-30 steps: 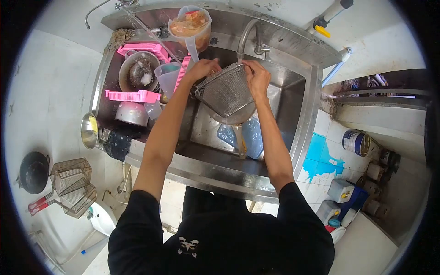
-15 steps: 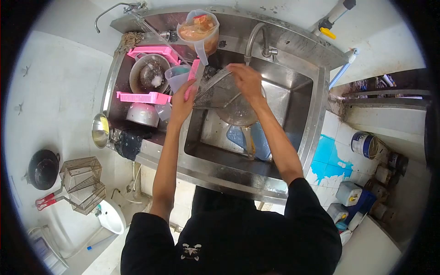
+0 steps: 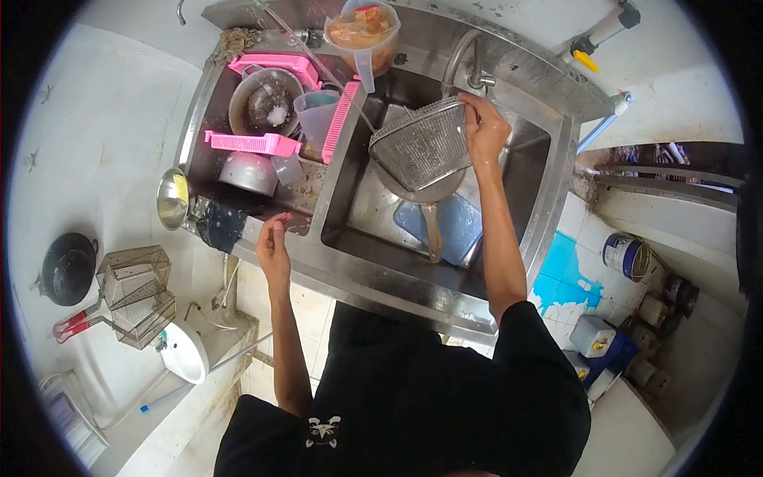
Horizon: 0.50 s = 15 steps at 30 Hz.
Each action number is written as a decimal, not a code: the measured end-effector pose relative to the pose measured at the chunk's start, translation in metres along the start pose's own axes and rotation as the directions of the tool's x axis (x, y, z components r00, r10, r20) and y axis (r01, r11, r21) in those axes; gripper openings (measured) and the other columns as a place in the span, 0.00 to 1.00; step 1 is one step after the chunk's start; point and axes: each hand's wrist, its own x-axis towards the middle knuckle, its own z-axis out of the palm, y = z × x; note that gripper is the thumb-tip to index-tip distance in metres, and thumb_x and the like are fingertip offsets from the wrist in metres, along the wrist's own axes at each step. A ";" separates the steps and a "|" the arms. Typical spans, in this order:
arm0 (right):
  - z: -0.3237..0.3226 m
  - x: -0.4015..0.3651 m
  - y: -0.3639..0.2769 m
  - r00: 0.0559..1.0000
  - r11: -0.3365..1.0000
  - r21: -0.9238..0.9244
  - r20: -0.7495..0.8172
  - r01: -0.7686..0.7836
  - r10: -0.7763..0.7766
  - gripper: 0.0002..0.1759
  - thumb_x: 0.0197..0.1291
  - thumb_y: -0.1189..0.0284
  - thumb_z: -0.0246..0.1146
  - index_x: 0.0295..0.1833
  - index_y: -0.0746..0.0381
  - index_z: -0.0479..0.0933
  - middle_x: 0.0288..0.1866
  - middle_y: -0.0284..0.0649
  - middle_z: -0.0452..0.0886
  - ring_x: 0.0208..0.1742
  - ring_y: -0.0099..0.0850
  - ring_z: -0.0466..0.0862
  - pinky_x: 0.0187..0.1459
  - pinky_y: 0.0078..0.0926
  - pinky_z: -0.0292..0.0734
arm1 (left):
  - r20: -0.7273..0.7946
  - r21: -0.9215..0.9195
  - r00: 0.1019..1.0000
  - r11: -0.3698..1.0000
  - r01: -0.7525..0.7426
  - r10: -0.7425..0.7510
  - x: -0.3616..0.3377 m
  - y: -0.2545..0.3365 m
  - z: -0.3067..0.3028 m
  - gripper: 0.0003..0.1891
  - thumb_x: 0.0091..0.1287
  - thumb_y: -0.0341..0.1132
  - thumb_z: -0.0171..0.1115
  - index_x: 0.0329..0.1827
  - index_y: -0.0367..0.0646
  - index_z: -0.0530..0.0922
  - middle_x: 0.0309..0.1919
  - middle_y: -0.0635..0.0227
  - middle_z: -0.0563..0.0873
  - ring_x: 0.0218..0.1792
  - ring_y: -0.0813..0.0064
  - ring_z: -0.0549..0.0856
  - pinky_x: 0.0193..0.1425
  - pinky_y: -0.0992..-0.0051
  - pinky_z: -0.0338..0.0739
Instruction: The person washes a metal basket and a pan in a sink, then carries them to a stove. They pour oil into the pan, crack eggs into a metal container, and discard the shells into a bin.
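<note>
A metal mesh basket (image 3: pixel 421 147) hangs tilted over the right sink basin, its rim gripped by the closed fingers of my right hand (image 3: pixel 486 131). Below it, a round pan (image 3: pixel 430 195) with a worn handle lies partly hidden. At the basin's bottom is a blue plastic tray or lid (image 3: pixel 457 226). My left hand (image 3: pixel 274 248) is raised above the sink's front edge, with loosely curled fingers and nothing visible in it. Nearest to it are a dented metal pot (image 3: pixel 248 172) and a dark cloth-like item (image 3: pixel 221 225).
Pink plastic baskets (image 3: pixel 253 143), a large pot (image 3: pixel 262 103) and a clear jug (image 3: pixel 316 119) crowd the left basin. A jug of orange contents (image 3: pixel 363 36) stands behind. A curved faucet (image 3: pixel 461 60) rises at the back. A metal bowl (image 3: pixel 172 199) sits at the left edge.
My left hand has left the pink basket's edge and moved down toward the front edge. My right hand has shifted right, and the mesh basket now faces me more broadly.
</note>
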 end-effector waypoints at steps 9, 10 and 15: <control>0.001 -0.001 0.005 0.987 0.985 0.061 0.011 -0.163 0.163 0.10 0.56 0.79 0.64 0.43 0.58 0.85 0.40 0.42 0.86 0.39 0.39 0.86 0.40 0.28 0.78 | 0.015 0.044 1.000 0.999 0.024 -0.024 -0.009 0.008 0.004 0.13 0.77 0.36 0.52 0.49 0.35 0.80 0.45 0.64 0.85 0.49 0.76 0.82 0.59 0.75 0.73; -0.001 0.000 0.004 0.990 0.989 0.046 -0.004 -0.141 0.141 0.10 0.56 0.79 0.64 0.43 0.58 0.85 0.40 0.42 0.86 0.39 0.39 0.86 0.40 0.28 0.78 | 0.018 0.041 1.000 0.999 0.014 -0.015 -0.009 0.009 0.005 0.13 0.77 0.36 0.52 0.49 0.35 0.80 0.45 0.64 0.86 0.49 0.76 0.82 0.59 0.75 0.73; -0.013 0.004 -0.007 0.999 0.999 -0.023 -0.044 -0.029 0.028 0.10 0.56 0.80 0.63 0.43 0.58 0.85 0.40 0.40 0.87 0.39 0.38 0.87 0.40 0.27 0.78 | 0.042 0.029 0.999 1.000 0.006 -0.007 -0.009 0.010 0.008 0.13 0.77 0.35 0.52 0.49 0.35 0.80 0.44 0.65 0.86 0.49 0.77 0.82 0.58 0.77 0.73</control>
